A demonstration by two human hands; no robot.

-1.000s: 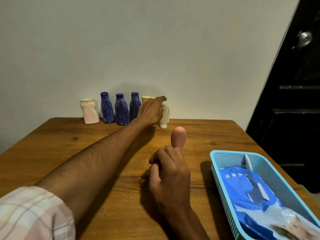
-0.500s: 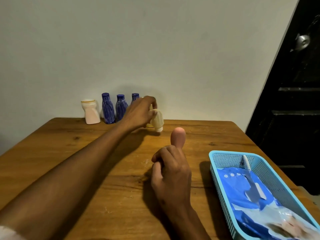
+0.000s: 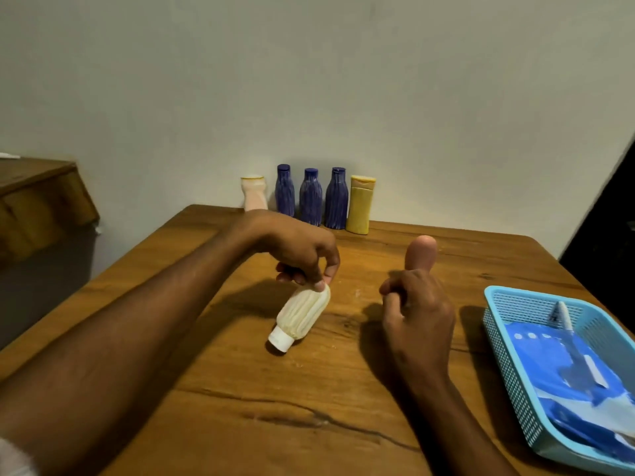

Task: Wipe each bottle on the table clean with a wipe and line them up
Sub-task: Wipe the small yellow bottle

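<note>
- Wooden desk (image 3: 240,407): grain and dark cracks visible along the near edge.
- Blue mesh basket (image 3: 498,324): at the desk's right edge, holding a blue-and-white wipes pack (image 3: 563,365).
- Right hand (image 3: 417,310): mid-desk, fingers curled closed around a peach-coloured bottle (image 3: 421,250), whose rounded end stands up above the fist.
- Left hand (image 3: 299,249): over the desk's centre, thumb and fingertips pinching the base of a ribbed cream bottle (image 3: 304,312). This bottle hangs tilted, white cap downward; whether the cap touches the desk cannot be told.
- Far edge, against the wall: a row, left to right, of a pale pink bottle (image 3: 254,195), three dark blue bottles (image 3: 311,197) and a yellow bottle (image 3: 360,206), all upright.
</note>
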